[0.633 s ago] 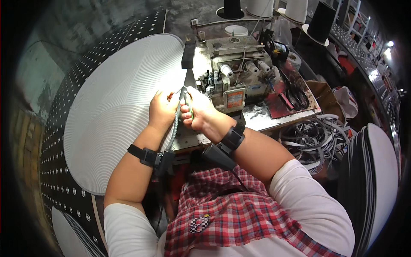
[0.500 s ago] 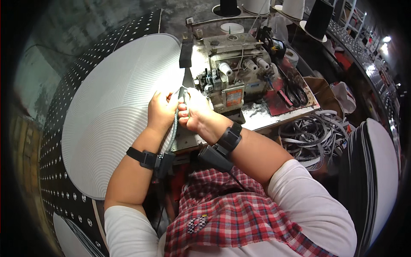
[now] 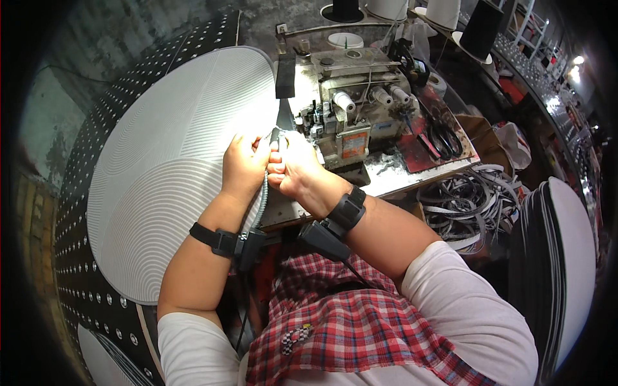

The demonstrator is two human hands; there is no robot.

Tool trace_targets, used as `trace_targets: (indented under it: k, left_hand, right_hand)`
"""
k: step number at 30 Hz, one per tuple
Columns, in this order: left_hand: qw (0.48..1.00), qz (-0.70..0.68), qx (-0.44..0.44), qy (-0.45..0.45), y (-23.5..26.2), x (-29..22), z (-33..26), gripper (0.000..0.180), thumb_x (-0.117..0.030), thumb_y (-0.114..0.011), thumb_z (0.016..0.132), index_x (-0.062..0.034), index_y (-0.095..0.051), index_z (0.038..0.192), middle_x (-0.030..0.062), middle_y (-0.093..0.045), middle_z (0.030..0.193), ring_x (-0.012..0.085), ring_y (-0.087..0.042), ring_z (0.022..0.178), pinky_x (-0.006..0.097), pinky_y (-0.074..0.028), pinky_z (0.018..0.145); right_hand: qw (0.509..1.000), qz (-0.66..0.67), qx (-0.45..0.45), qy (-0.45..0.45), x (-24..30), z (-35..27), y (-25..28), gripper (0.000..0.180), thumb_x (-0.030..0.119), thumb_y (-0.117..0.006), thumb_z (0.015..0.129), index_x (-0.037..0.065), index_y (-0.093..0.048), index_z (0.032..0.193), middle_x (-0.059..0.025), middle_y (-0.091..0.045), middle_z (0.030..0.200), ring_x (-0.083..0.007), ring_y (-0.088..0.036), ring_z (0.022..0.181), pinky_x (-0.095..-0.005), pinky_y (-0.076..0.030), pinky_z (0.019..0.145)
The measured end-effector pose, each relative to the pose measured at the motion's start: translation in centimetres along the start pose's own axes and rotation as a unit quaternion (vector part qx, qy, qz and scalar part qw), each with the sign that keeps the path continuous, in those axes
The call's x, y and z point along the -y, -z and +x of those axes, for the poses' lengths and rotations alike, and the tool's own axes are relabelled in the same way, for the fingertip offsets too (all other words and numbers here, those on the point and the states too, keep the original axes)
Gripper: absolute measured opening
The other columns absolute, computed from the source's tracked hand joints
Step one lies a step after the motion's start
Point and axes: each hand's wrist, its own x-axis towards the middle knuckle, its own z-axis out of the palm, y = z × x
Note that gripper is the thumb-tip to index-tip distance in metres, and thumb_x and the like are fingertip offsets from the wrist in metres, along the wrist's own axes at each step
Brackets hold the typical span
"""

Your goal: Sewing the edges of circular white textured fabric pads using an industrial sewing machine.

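A large oval panel [image 3: 154, 161], pale grey with curved ribbed lines, lies on the left side. Its right edge carries a grey stitched border that runs down past my left wrist. My left hand [image 3: 243, 168] is closed on this edge, thumb and fingers pinching it. Pressed close beside it, my right hand [image 3: 297, 166] has its fingers curled in at the same edge; a small narrow thing shows between them, mostly hidden. Both hands are just in front of a worn overlock sewing machine [image 3: 354, 96], where a lamp lights them brightly.
Scissors [image 3: 444, 140] with black handles lie on a red pad [image 3: 421, 161] right of the machine. Below are tangled trimmed strips [image 3: 467, 206]. A stack of dark-edged panels [image 3: 560, 270] stands at the right. Thread cones [image 3: 479, 29] are behind. A studded black surface [image 3: 96, 257] supports the oval panel.
The hands stay together at the panel's edge with only a slight shift of the fingers. The whole view has moved a little, and the panel appears slightly farther left.
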Motion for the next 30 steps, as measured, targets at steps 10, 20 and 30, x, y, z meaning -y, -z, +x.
trace_targets:
  k: [10, 20, 30]
  left_hand:
    - [0.994, -0.106, -0.014, 0.033, 0.3, -0.2, 0.1, 0.013, -0.01, -0.056, 0.077, 0.0007, -0.058, 0.084, 0.0098, -0.056, 0.077, 0.0198, -0.054, 0.067, 0.028, -0.044, 0.061]
    - [0.989, -0.14, -0.001, 0.04, 0.4, -0.3, -0.1, 0.007, -0.004, -0.055, 0.08, 0.0015, -0.055, 0.084, 0.0044, -0.055, 0.075, 0.0102, -0.054, 0.066, 0.022, -0.044, 0.058]
    - [0.88, -0.44, -0.005, 0.179, 3.3, -1.7, -0.3, 0.023, -0.007, -0.048, 0.082, 0.0036, -0.053, 0.102, 0.0061, -0.058, 0.087, 0.0098, -0.054, 0.077, 0.021, -0.045, 0.069]
  right_hand:
    - [0.995, -0.028, 0.088, -0.041, 0.5, -0.2, -0.1, 0.033, 0.036, -0.032, 0.085, 0.015, -0.04, 0.061, 0.0039, -0.032, 0.045, -0.0077, -0.025, 0.034, -0.0217, -0.018, 0.031]
    - [0.989, -0.048, 0.136, -0.034, 0.3, -0.4, 0.2, 0.039, 0.043, -0.031, 0.087, 0.015, -0.041, 0.061, 0.0049, -0.03, 0.045, -0.008, -0.023, 0.033, -0.0234, -0.017, 0.032]
    - [0.723, -0.411, 0.078, 0.549, -0.9, 1.8, -0.4, 0.022, 0.021, -0.058, 0.08, 0.0, -0.05, 0.083, -0.0143, -0.053, 0.077, -0.0279, -0.053, 0.073, -0.0337, -0.043, 0.068]
